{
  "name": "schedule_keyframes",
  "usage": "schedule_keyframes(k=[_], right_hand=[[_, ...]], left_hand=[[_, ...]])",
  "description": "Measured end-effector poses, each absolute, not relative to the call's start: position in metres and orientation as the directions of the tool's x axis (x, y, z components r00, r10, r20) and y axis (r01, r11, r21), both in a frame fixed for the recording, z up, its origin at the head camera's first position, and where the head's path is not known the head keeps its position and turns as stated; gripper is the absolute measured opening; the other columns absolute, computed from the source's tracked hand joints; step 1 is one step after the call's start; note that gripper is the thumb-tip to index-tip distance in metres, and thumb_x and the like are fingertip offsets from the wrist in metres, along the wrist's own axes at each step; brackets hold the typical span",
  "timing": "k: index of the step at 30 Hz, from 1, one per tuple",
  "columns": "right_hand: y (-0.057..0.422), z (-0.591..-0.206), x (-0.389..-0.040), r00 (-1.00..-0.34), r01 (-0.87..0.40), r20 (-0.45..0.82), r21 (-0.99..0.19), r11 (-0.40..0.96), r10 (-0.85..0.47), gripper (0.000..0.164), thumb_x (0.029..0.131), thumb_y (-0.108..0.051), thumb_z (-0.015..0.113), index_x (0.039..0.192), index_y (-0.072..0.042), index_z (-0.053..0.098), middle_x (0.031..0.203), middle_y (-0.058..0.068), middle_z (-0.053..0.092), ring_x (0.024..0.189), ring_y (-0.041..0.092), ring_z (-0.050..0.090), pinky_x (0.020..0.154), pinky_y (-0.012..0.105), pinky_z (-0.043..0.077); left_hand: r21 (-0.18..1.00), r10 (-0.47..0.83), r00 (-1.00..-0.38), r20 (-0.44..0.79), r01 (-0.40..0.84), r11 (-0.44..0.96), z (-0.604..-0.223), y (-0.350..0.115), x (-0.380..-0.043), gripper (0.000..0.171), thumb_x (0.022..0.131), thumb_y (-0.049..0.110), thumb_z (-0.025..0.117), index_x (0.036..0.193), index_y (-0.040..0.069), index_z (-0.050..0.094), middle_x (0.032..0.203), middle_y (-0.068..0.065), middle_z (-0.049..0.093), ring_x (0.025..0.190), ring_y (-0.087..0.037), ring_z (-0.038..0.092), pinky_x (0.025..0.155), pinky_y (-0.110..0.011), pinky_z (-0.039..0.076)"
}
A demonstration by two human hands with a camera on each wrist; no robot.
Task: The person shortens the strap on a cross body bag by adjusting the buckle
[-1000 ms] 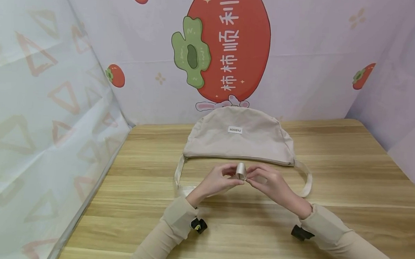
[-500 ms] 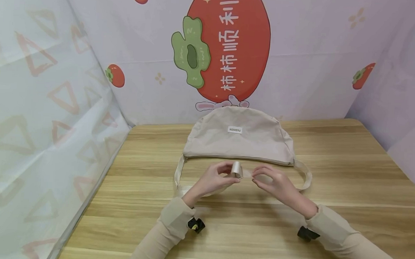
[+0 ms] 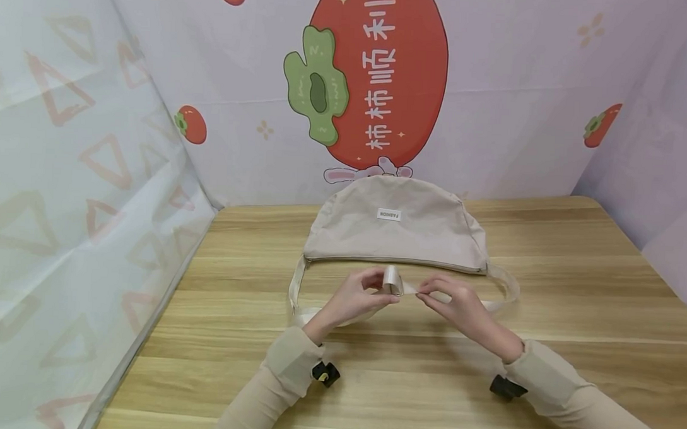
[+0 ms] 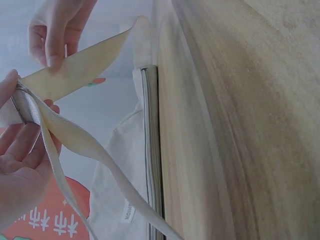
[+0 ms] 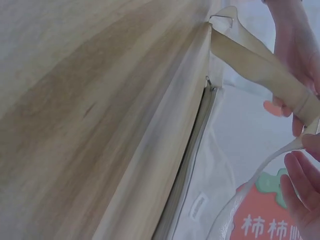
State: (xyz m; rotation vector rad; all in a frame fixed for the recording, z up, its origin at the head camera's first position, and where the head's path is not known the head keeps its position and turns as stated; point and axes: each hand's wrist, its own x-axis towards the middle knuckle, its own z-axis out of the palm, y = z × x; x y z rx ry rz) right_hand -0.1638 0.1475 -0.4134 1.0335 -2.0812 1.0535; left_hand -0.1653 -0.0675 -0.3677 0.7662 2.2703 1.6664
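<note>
A beige fabric bag (image 3: pixel 396 235) with a small white label lies on the table, its zipper edge toward me. Its strap (image 4: pixel 80 67) is lifted in front of the bag. The left hand (image 3: pixel 352 300) pinches the strap where it bends into a small loop (image 3: pixel 391 279) at a thin metal slider buckle (image 4: pixel 19 107). Just to the right, the right hand (image 3: pixel 456 307) pinches a strap section between thumb and fingers. A short stretch of strap spans the two hands. Fingers partly hide the buckle.
The wooden table (image 3: pixel 230 374) extends on both sides of the bag. Printed cloth (image 3: pixel 495 106) hangs behind it, with another pale cloth (image 3: pixel 94 187) along the left edge. The strap's ends (image 3: pixel 297 285) join the bag's two corners.
The hands have moved apart: the right hand went right and the left shifted slightly left with the loop. A strip of strap now shows between them. The bag stays in place.
</note>
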Motion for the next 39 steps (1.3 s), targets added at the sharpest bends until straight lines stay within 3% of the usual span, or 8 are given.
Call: schedule_keyframes(k=[10, 14, 17, 23, 31, 39], right_hand=[[0.139, -0.410, -0.164, -0.519, -0.848, 0.763, -0.404, 0.342, -0.385, 0.032, 0.088, -0.032, 0.052, 0.073, -0.006, 0.063, 0.077, 0.002, 0.062, 0.072, 0.015, 0.060, 0.069, 0.012, 0.046], [0.138, -0.410, -0.164, -0.525, -0.847, 0.752, -0.417, 0.330, -0.398, 0.006, 0.077, -0.006, 0.067, 0.075, -0.006, 0.062, 0.078, 0.003, 0.062, 0.071, 0.015, 0.060, 0.068, 0.014, 0.046], [0.138, -0.410, -0.164, -0.534, -0.843, 0.743, -0.429, 0.325, -0.402, 0.023, 0.064, 0.011, 0.070, 0.079, -0.005, 0.062, 0.080, 0.003, 0.062, 0.072, 0.015, 0.060, 0.069, 0.015, 0.047], [0.142, -0.412, -0.165, -0.524, -0.845, 0.756, -0.400, 0.356, -0.392, 0.034, 0.058, 0.015, 0.071, 0.083, -0.005, 0.062, 0.082, 0.002, 0.062, 0.072, 0.015, 0.060, 0.068, 0.016, 0.047], [0.152, -0.416, -0.164, -0.528, -0.837, 0.754, -0.387, 0.386, -0.391, 0.036, 0.057, 0.017, 0.071, 0.082, -0.006, 0.062, 0.082, 0.002, 0.062, 0.073, 0.015, 0.060, 0.071, 0.013, 0.046], [0.154, -0.416, -0.163, -0.537, -0.833, 0.758, -0.406, 0.375, -0.371, 0.033, 0.056, 0.018, 0.071, 0.077, -0.006, 0.063, 0.080, 0.002, 0.062, 0.074, 0.015, 0.059, 0.073, 0.011, 0.044]], left_hand=[[0.940, 0.538, -0.834, 0.121, 0.270, 0.209, -0.372, -0.060, -0.167, 0.036, 0.077, 0.004, 0.067, 0.110, -0.004, 0.056, 0.101, -0.016, 0.061, 0.090, -0.020, 0.057, 0.082, -0.038, 0.046], [0.939, 0.518, -0.848, 0.114, 0.262, 0.224, -0.372, -0.060, -0.166, 0.037, 0.077, 0.004, 0.067, 0.111, -0.003, 0.056, 0.101, -0.015, 0.061, 0.091, -0.020, 0.057, 0.082, -0.039, 0.046], [0.939, 0.503, -0.858, 0.109, 0.255, 0.231, -0.371, -0.060, -0.166, 0.037, 0.077, 0.005, 0.067, 0.112, -0.003, 0.056, 0.102, -0.015, 0.061, 0.092, -0.020, 0.058, 0.083, -0.039, 0.046], [0.935, 0.489, -0.866, 0.103, 0.251, 0.249, -0.366, -0.063, -0.164, 0.039, 0.077, 0.005, 0.067, 0.113, -0.002, 0.056, 0.103, -0.015, 0.061, 0.093, -0.021, 0.058, 0.083, -0.036, 0.046], [0.933, 0.470, -0.876, 0.107, 0.252, 0.257, -0.361, -0.070, -0.163, 0.036, 0.077, 0.006, 0.067, 0.111, -0.002, 0.056, 0.100, -0.013, 0.061, 0.091, -0.016, 0.057, 0.078, -0.025, 0.046], [0.941, 0.471, -0.874, 0.118, 0.251, 0.228, -0.363, -0.073, -0.162, 0.038, 0.077, 0.004, 0.067, 0.112, -0.004, 0.055, 0.101, -0.017, 0.060, 0.090, -0.019, 0.057, 0.083, -0.037, 0.046]])
